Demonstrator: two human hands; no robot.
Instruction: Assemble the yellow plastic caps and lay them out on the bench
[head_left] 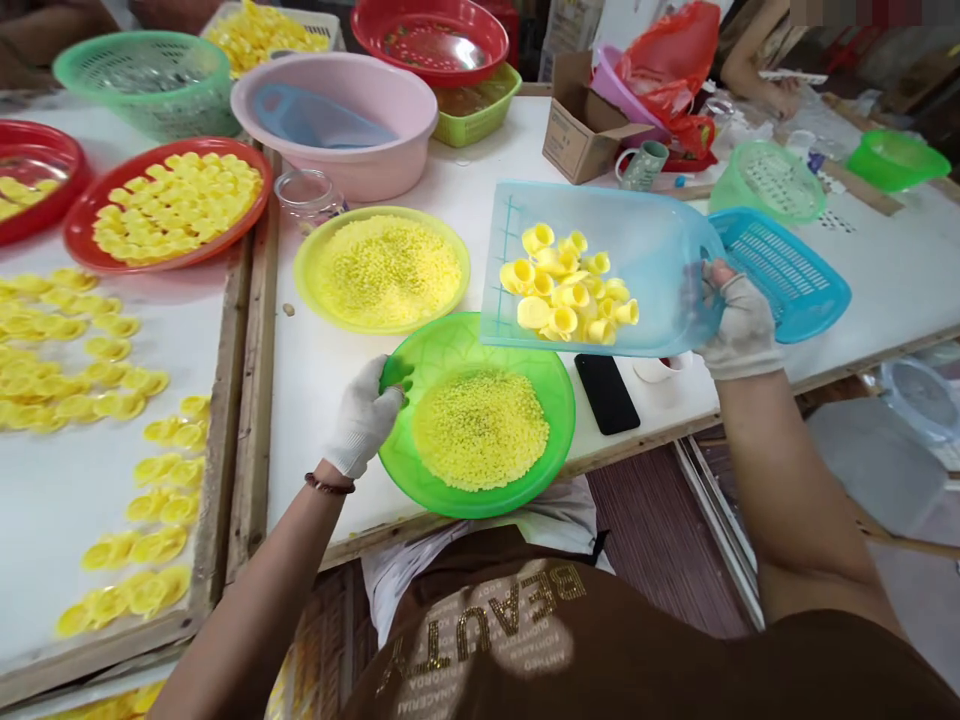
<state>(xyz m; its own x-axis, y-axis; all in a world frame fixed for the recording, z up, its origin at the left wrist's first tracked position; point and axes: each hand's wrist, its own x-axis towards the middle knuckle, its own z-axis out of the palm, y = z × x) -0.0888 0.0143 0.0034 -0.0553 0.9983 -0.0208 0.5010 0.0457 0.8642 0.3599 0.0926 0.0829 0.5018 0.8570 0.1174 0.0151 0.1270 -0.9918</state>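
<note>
My gloved left hand (365, 418) grips the left rim of a green bowl (555, 440) at the table's front edge. Small yellow beads (480, 430) lie inside it. In my gloved right hand (739, 318) is the handle end of a translucent blue scoop (652, 250), held over the table and slightly over the bowl's upper right rim. Many yellow cup-shaped pieces (566, 290) lie on the scoop's left half. Just behind the green bowl, a yellow bowl (306, 265) holds more yellow bits (390, 270).
A black phone (607, 394) lies right of the green bowl. Behind stand a pink basin (337, 160), a glass jar (309, 195), a cardboard box (577, 130) and a mug (643, 165). A blue basket (817, 290) is beyond my right hand. Another person's hand (780, 98) shows at back right.
</note>
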